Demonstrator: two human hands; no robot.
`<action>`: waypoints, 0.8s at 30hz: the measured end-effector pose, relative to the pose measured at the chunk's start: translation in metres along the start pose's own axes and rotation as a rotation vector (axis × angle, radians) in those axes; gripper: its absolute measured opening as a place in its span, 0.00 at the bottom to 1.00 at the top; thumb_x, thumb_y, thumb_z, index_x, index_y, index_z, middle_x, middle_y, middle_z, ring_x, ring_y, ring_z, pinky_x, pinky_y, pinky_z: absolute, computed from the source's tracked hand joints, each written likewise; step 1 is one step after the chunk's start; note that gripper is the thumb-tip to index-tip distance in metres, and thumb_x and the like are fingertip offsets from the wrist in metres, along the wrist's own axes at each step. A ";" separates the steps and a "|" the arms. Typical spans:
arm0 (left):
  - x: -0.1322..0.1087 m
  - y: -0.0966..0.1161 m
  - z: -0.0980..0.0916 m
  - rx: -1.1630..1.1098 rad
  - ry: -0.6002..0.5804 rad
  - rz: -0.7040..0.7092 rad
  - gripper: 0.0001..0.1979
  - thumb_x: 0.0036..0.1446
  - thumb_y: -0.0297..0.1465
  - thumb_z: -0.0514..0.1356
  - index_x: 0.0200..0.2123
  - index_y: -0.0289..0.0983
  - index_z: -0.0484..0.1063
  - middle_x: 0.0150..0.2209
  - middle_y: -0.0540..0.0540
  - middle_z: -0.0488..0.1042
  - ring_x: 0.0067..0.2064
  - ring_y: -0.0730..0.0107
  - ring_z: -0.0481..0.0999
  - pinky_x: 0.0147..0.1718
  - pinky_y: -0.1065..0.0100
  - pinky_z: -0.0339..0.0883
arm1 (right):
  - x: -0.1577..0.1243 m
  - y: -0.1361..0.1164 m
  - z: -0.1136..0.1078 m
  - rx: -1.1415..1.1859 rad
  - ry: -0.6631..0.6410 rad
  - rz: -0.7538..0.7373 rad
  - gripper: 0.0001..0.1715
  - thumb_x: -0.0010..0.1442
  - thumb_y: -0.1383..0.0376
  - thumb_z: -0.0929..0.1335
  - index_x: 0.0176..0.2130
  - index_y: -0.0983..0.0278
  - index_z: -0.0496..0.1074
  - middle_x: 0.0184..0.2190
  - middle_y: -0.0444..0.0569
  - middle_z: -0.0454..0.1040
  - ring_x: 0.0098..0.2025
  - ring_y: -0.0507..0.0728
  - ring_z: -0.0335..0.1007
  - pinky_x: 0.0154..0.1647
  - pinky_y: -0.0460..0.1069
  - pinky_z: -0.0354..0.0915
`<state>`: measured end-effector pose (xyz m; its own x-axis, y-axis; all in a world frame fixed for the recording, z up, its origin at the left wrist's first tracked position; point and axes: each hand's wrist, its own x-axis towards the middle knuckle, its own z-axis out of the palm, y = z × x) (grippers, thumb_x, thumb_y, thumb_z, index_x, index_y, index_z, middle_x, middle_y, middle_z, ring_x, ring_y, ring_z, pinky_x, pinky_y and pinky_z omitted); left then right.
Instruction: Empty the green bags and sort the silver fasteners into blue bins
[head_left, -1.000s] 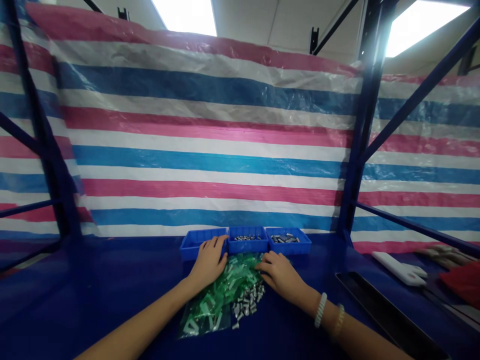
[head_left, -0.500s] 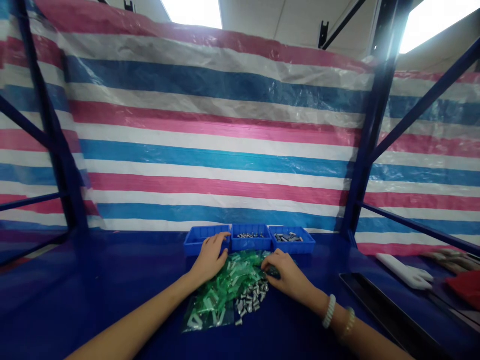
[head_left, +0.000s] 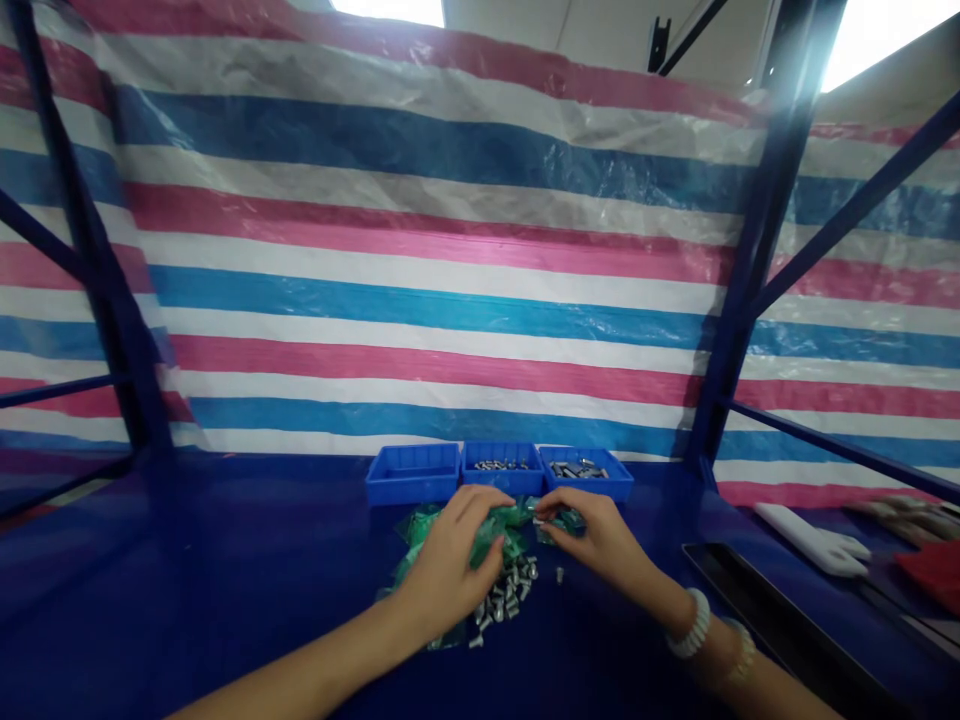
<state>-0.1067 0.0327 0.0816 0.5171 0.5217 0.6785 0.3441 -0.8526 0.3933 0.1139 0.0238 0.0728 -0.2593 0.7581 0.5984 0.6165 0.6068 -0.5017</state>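
A pile of small green plastic bags (head_left: 420,527) lies on the blue table in front of three blue trays. My left hand (head_left: 454,556) rests on the pile with its fingers curled around a green bag. My right hand (head_left: 592,535) pinches a green bag at the pile's right edge, fingertips close to those of the left hand. Small silver metal parts (head_left: 510,590) lie loose between and just below both hands. The left blue tray (head_left: 412,473) looks bare inside; the middle tray (head_left: 501,466) and right tray (head_left: 585,470) hold silver parts.
A striped pink, white and blue tarp (head_left: 450,290) hangs behind the trays between dark blue rack posts (head_left: 735,300). A black flat tray (head_left: 780,630) and a white tool (head_left: 814,540) lie at the right. A red object (head_left: 934,575) sits at the far right edge.
My left hand left the left tray's rim and moved right onto the green bags, closing on one. My right hand lifted and pinched a bag; the camera view shifted slightly.
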 end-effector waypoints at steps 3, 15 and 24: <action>-0.001 0.006 0.006 -0.188 -0.030 -0.158 0.16 0.54 0.23 0.57 0.46 0.39 0.66 0.42 0.45 0.74 0.42 0.65 0.75 0.43 0.60 0.72 | -0.003 -0.013 -0.002 0.061 0.084 -0.062 0.04 0.59 0.66 0.69 0.37 0.62 0.72 0.32 0.46 0.77 0.35 0.55 0.74 0.38 0.49 0.69; -0.008 0.023 0.019 -0.559 -0.045 -0.414 0.11 0.48 0.23 0.62 0.37 0.38 0.70 0.32 0.49 0.75 0.33 0.69 0.76 0.33 0.67 0.72 | -0.013 -0.038 0.010 0.156 0.055 -0.112 0.08 0.62 0.67 0.66 0.43 0.61 0.70 0.34 0.48 0.75 0.35 0.54 0.72 0.37 0.48 0.68; -0.009 0.026 0.019 -0.417 0.084 -0.359 0.04 0.52 0.27 0.60 0.34 0.39 0.72 0.30 0.49 0.75 0.31 0.69 0.75 0.33 0.67 0.72 | -0.015 -0.041 0.021 0.454 -0.004 0.105 0.09 0.64 0.64 0.63 0.45 0.62 0.67 0.30 0.44 0.74 0.33 0.53 0.72 0.35 0.46 0.67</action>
<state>-0.0876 0.0059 0.0737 0.3542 0.7922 0.4970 0.1392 -0.5702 0.8097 0.0763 -0.0078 0.0712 -0.2162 0.8211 0.5282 0.2516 0.5696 -0.7825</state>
